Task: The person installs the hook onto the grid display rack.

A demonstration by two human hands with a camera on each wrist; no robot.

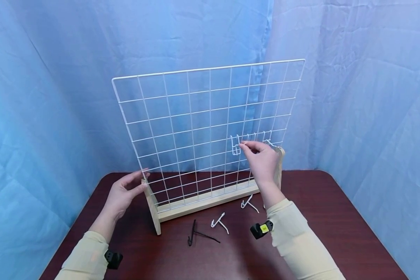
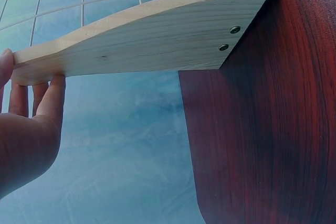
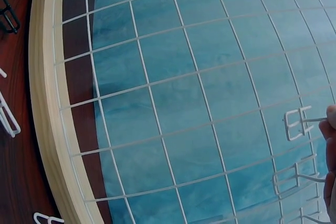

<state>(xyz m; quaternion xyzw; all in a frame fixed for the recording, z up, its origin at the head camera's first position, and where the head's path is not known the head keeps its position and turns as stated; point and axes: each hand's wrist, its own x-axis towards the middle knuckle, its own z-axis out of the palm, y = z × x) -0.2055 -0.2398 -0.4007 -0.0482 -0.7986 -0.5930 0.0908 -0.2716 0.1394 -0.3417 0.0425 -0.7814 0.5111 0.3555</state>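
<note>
My right hand is pinched narrow, thumb and fingertips closed on the prong of a white hook. That hook is up at the wire grid, right of centre in its lower part; backplate lies at the wires, can't tell if its ends are fully seated. Just beside it, a second white hook and a third white hook hang off the same horizontal wire, partly behind my hand in the head view. My left hand grips the top of the left side panel, thumb on one side, fingers on the other. Grid stands upright in the wooden base. On the table in front: black hook, then two loose white hooks to its right, all apart. Blue curtain behind.
</note>
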